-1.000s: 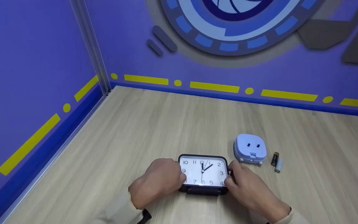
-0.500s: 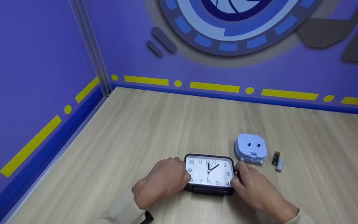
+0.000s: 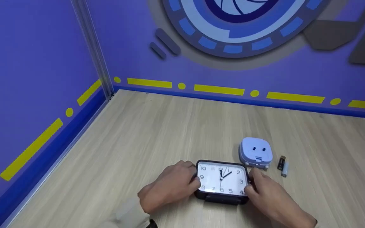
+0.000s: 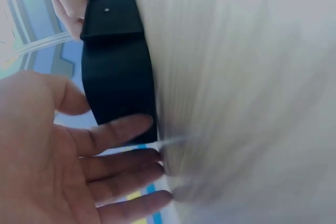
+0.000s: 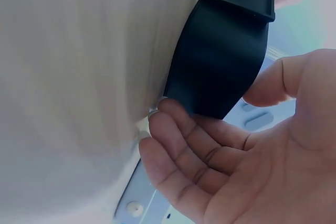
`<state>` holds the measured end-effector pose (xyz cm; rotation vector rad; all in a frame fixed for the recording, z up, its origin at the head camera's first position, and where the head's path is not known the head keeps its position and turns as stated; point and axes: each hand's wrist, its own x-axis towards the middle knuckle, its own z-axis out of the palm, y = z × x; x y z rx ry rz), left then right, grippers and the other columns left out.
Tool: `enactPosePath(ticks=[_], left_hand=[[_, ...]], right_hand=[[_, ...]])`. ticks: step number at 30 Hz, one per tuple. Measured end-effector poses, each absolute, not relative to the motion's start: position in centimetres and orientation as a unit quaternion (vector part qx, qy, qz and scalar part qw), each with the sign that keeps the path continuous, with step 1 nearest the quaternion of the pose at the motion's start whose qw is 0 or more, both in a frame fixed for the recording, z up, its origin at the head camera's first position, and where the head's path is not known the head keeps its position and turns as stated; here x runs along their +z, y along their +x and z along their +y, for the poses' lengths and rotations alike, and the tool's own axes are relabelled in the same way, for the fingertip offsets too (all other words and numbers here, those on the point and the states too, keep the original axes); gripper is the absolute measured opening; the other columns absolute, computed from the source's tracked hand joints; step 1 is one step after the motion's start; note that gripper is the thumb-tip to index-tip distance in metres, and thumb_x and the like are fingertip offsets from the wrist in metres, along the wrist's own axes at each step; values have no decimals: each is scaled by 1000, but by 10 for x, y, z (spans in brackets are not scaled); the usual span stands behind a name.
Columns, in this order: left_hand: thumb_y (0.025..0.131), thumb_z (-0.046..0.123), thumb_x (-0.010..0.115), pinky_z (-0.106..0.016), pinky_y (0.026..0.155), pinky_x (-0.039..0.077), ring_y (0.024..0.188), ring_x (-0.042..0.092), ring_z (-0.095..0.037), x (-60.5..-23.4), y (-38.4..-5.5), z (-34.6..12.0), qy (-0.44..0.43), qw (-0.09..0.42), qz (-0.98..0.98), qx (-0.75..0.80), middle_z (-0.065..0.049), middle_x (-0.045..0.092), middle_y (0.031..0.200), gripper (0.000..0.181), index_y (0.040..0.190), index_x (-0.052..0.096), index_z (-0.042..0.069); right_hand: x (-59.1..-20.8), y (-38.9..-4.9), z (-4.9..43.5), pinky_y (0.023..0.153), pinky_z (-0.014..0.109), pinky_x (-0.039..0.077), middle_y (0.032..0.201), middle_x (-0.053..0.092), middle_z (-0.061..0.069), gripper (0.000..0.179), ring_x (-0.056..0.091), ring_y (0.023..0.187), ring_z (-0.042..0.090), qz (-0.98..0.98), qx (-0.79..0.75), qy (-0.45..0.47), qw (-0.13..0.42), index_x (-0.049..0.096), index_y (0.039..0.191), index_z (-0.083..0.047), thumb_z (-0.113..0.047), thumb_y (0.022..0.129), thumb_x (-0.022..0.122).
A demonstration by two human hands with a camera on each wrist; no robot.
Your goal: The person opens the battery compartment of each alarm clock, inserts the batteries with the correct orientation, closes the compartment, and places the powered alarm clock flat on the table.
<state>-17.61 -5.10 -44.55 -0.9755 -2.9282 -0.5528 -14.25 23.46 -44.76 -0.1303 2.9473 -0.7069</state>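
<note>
A rectangular black-framed desk clock (image 3: pixel 221 185) lies face up near the front of the table, its white dial showing numbers and black hands. My left hand (image 3: pixel 173 182) grips its left end, thumb at the front corner of the dial. On the opposite end my right hand (image 3: pixel 269 193) holds it between thumb and fingers. The left wrist view shows the clock's black side (image 4: pixel 118 72) between thumb and index finger, the other fingers spread beside it. In the right wrist view, curled fingertips (image 5: pixel 173 108) reach under the clock's edge, right at the tabletop.
Behind the clock to the right sits a light-blue rounded box (image 3: pixel 256 150) with two black knobs and small feet. Next to it lie a black battery (image 3: pixel 281 163) and a pale grey battery (image 3: pixel 284 169). Blue-purple panels (image 3: pixel 43 63) border the wooden table (image 3: pixel 169 126) at the left and back.
Both hands have shifted the clock to the right and slightly toward the front edge, keeping their hold on its two ends. The blue box and batteries have stayed put.
</note>
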Motion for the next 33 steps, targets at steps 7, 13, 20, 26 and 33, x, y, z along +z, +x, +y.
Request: enactPosePath(ticks=[7,13,20,26,33], left_hand=[[98,27,60,-27,66,42,78,47,-12,-445,-180,-49,-331,-19,-925,-188,7,55,88,26,74,59,16],[97,28,60,-27,66,43,80,49,-12,-445,-180,-48,-344,-5,-920,-186,8,55,88,26,73,59,17],[96,30,62,-27,68,44,82,50,-12,-450,-176,-48,-324,-21,-922,-210,7,58,92,27,72,58,18],[97,34,62,-27,61,36,68,44,-9,-454,-178,-49,-258,-56,-917,-298,8,48,74,30,73,55,19],[98,40,62,-27,64,39,66,47,-5,-458,-185,-51,-250,-90,-897,-354,12,52,74,30,76,59,20]], right_hand=[[-446,-137,245,70,38,42,87,53,1,15,52,79,17,961,-254,-21,107,54,109,-8,-14,96,59],[-443,-135,247,68,36,40,83,51,1,13,50,76,16,964,-245,-30,100,53,106,-9,-14,96,59],[-450,-132,251,68,36,41,81,52,1,14,51,76,17,952,-277,-33,127,51,104,-10,-15,94,61],[-452,-134,259,70,35,42,86,55,1,13,54,81,19,930,-334,-40,151,55,107,-9,-16,96,58],[-448,-137,260,67,35,40,89,54,4,15,53,81,21,914,-367,-10,172,58,110,-9,-22,104,55]])
